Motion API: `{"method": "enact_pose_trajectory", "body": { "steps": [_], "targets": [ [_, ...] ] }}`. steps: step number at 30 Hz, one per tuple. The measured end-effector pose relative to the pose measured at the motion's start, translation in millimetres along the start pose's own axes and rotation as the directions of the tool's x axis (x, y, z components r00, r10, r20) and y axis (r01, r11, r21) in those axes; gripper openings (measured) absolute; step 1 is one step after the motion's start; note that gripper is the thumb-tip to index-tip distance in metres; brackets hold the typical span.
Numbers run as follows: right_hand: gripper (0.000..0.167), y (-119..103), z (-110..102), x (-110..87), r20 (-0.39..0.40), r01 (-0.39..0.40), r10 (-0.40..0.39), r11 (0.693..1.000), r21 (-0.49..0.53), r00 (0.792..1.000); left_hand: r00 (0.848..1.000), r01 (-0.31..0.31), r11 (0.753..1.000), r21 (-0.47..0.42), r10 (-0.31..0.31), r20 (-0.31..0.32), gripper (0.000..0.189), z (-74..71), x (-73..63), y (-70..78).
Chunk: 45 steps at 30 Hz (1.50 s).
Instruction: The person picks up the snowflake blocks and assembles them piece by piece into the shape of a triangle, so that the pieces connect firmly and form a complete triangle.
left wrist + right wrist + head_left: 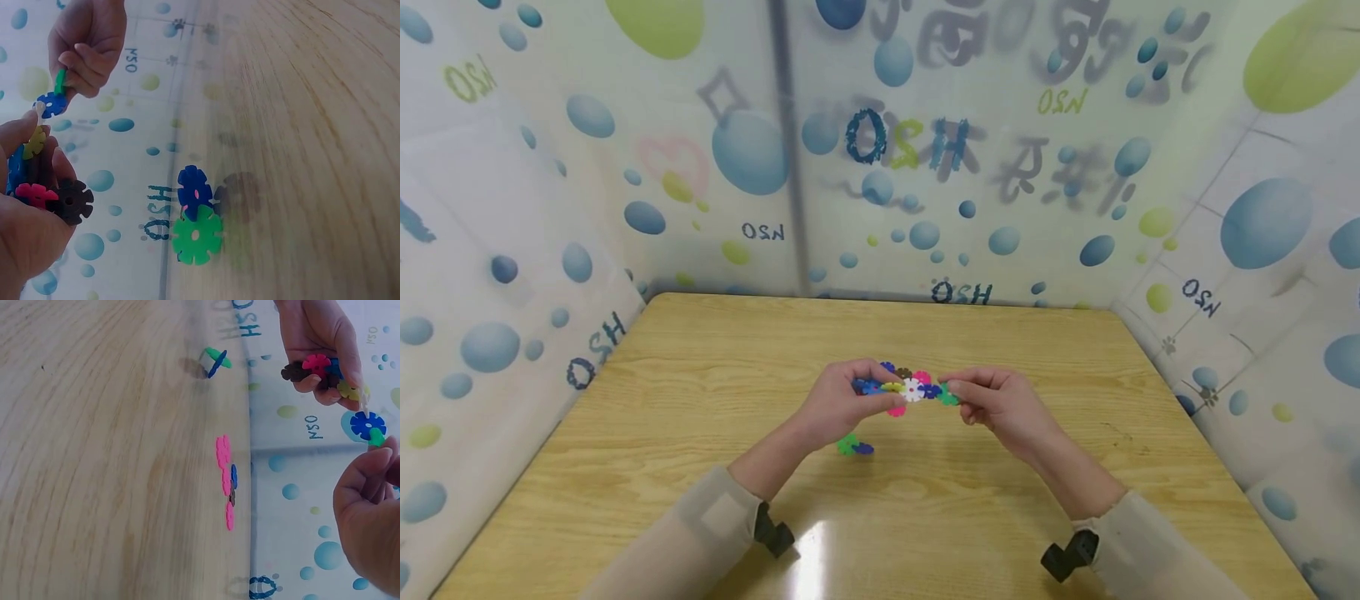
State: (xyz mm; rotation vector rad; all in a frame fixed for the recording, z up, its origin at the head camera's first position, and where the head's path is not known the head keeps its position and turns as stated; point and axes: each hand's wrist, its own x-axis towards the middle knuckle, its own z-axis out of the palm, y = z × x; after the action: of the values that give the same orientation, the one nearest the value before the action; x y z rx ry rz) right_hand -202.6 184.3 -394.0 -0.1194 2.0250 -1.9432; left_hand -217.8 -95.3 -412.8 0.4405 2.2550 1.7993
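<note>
My left hand [838,404] grips a joined chain of notched plastic snowflake discs, with a blue disc [871,387], a yellow disc [35,142], a pink disc [317,363] and a dark disc [72,201] showing. A white disc [912,390] sits at the thumb tip. Beyond it a dark blue disc [367,425] bridges the gap between the hands. With thumb and fingers my right hand [1003,408] pinches a green disc [948,394] slotted into that blue one. The chain is held above the wooden table [715,350].
Below the left hand, a green disc [197,235] joined to a blue disc [195,187] stands on the table. Farther back lie several pink discs [224,462], plus a brown disc [232,494] and a blue one beside them. Patterned curtains [880,242] enclose the table's back and sides.
</note>
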Motion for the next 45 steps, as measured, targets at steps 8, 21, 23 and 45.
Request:
{"method": "enact_pose_trajectory", "body": {
  "steps": [8,21,23,45],
  "targets": [
    [0.03,0.2,3.0,0.3,-0.018,-0.017,0.017,1.0,0.02,1.0,1.0,0.0,1.0,0.005,-0.001,0.01,0.021,-0.8,-0.1,-2.9],
    [0.035,-6.8,0.2,0.7,0.034,0.002,0.0,0.999,-0.053,0.999,0.999,0.019,0.999,-0.048,-0.017,0.042,0.022,-0.2,0.6,-3.7],
    [0.038,-6.9,-0.1,2.0,0.028,0.005,-0.003,0.998,-0.059,1.0,0.999,0.033,0.998,-0.048,-0.031,0.029,0.023,-0.8,0.8,-4.1],
    [0.033,35.2,68.6,47.8,0.382,0.146,0.084,0.832,-0.535,0.92,0.993,0.088,0.976,-0.2,-0.101,-0.057,0.034,-16.1,6.0,-1.2]
  ]
}}
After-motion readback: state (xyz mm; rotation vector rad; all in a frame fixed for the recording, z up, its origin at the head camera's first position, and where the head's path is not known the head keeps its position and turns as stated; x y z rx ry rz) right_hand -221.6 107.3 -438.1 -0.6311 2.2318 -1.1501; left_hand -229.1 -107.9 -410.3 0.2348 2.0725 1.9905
